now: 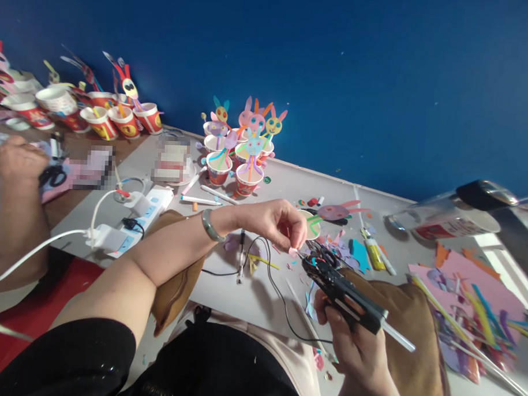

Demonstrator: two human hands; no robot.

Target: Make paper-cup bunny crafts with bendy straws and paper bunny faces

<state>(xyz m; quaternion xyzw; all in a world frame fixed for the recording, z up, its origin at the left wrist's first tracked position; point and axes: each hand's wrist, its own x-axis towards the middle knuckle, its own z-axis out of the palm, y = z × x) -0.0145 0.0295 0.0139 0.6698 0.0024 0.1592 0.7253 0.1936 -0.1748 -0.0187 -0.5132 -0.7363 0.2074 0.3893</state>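
Note:
My left hand (pixel 277 223), with a bracelet at the wrist, pinches a small pink paper piece (pixel 292 253). In my right hand (pixel 357 347) is a black hot glue gun (pixel 345 296), a clear glue stick (pixel 398 336) poking out of its back end. The gun's nozzle points left and comes close to the pink piece; whether they touch I cannot tell. Just behind stands a paper cup (pixel 311 225) with a pink paper bunny head (pixel 333 212) leaning out of it. Black scissors (pixel 325 253) lie by the gun, partly hidden.
Several decorated cups (pixel 249 180) stand against the blue wall. A white power strip (pixel 148 214) with plugs lies left, beside another person's hand (pixel 20 158). Paper scraps, markers and a yellow glue tube (pixel 375 254) are spread about. Coloured strips (pixel 480 321) and a clear bottle (pixel 445 213) sit right.

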